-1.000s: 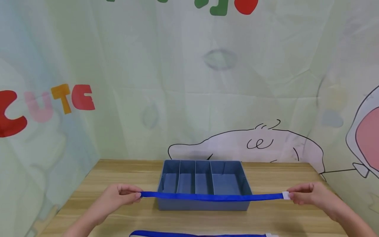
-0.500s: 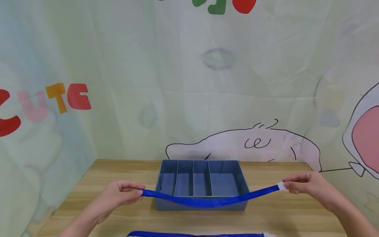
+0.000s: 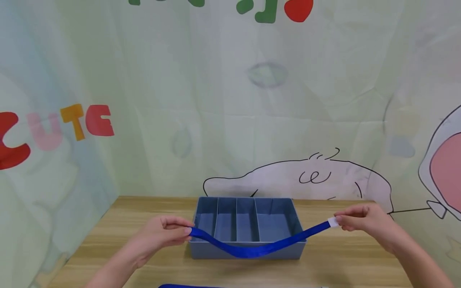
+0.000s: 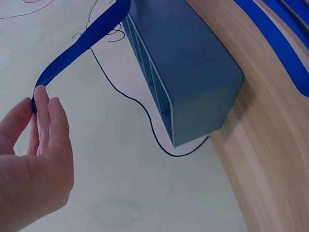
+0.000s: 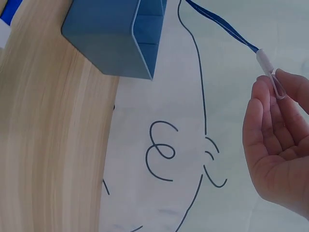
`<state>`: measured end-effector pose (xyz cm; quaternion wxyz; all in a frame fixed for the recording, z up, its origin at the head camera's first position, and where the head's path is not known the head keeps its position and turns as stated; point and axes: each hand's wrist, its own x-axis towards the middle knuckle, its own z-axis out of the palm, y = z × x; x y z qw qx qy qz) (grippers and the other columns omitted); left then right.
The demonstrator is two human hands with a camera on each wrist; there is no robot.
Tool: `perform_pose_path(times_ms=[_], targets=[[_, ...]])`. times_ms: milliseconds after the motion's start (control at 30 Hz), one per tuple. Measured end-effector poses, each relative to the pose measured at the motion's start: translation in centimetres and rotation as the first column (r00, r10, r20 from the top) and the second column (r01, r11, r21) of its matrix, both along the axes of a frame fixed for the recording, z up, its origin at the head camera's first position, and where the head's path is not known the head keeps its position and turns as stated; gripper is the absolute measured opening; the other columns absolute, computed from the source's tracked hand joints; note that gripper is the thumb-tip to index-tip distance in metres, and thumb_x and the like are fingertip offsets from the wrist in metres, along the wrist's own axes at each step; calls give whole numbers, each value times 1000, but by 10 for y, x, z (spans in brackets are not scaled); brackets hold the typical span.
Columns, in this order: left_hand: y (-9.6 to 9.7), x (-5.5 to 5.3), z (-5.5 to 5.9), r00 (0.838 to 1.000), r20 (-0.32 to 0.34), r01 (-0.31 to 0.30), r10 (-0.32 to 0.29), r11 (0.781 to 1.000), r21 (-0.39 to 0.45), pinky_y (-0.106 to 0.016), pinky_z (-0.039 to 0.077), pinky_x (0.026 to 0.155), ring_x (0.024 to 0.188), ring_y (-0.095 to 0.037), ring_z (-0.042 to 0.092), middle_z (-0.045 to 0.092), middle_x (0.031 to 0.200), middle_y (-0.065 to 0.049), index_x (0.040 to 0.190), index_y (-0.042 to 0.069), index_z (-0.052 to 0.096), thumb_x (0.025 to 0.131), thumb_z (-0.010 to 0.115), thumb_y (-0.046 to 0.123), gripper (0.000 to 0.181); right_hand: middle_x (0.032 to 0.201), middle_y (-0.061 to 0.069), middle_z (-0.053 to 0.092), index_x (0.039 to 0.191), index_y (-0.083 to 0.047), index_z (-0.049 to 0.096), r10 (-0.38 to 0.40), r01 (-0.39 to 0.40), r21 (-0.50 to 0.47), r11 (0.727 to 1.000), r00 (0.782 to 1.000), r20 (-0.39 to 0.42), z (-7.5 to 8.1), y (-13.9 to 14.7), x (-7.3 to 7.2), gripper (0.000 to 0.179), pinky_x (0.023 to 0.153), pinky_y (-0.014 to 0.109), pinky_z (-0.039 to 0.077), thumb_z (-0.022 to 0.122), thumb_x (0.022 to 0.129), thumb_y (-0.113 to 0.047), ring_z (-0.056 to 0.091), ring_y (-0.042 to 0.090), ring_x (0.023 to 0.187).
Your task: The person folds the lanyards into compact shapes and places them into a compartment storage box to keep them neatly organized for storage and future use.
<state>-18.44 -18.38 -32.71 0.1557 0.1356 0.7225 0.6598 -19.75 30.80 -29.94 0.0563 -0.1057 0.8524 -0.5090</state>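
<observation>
A blue lanyard (image 3: 248, 252) sags in a curve between my two hands, in front of the divided box. My left hand (image 3: 162, 236) pinches its looped left end between thumb and fingers; the left wrist view shows the strap (image 4: 72, 55) rising from that pinch. At the other end, my right hand (image 3: 363, 220) pinches the white plastic end piece (image 3: 333, 222). Seen from the right wrist, this end piece (image 5: 264, 62) has a clear loop held under the thumb. Both hands are raised above the table, the right slightly higher.
Behind the lanyard, a grey-blue box (image 3: 205, 251) with several compartments stands on the wooden table (image 3: 151, 208). A second blue lanyard (image 3: 187, 286) lies at the near edge, mostly cut off. A printed curtain (image 3: 216, 80) hangs behind the table.
My hands have come closer together and risen a little, the left moving right and the right moving left. The lanyard, nearly straight before, now droops in the middle.
</observation>
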Motion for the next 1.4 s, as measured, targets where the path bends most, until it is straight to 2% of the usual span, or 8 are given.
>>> perform_pose_path(times_ms=[300,500,733,1033,1233,1400], targets=[[24,-1,7,999,1,-32,32,996,87,-27,52,80,86,-15,68,68,98,-7,111,-10,61,88,64,11,31,81,3,69,102,8,66,-26,26,7,1000,1000,3,10,-21,1,33,70,29,54,67,86,-20,64,16,72],[45,-1,8,999,-6,-51,52,994,95,-29,54,77,83,-16,68,68,97,-8,111,-12,60,87,65,12,34,81,3,69,100,11,65,40,-41,-22,999,999,-25,17,-36,3,32,69,29,54,67,86,-17,64,16,72],[69,-1,11,999,-17,-35,37,998,59,-32,55,73,79,-18,68,70,92,-10,108,-9,63,85,68,15,33,81,4,70,100,11,65,51,-52,-23,998,997,-54,24,-54,5,32,69,30,54,68,85,-18,64,16,72],[94,1,13,1000,-7,-3,4,993,116,-33,55,75,80,-17,68,70,92,-10,108,-10,63,86,67,11,31,80,6,69,96,7,67,96,-96,-3,995,991,-89,35,-79,9,28,71,32,53,69,85,-18,62,19,72],[109,3,18,1000,0,-18,18,991,129,-33,54,78,80,-17,68,70,91,-9,107,-8,64,86,67,12,29,83,11,69,97,7,68,142,-147,-44,988,985,-101,34,-98,8,26,72,32,54,69,84,-16,64,18,73],[123,4,17,999,5,-33,32,988,152,-34,54,77,79,-18,68,70,91,-10,106,-8,64,86,66,10,27,85,14,69,96,6,69,170,-177,-73,982,981,-91,32,-113,8,25,72,32,55,70,84,-15,65,22,74]])
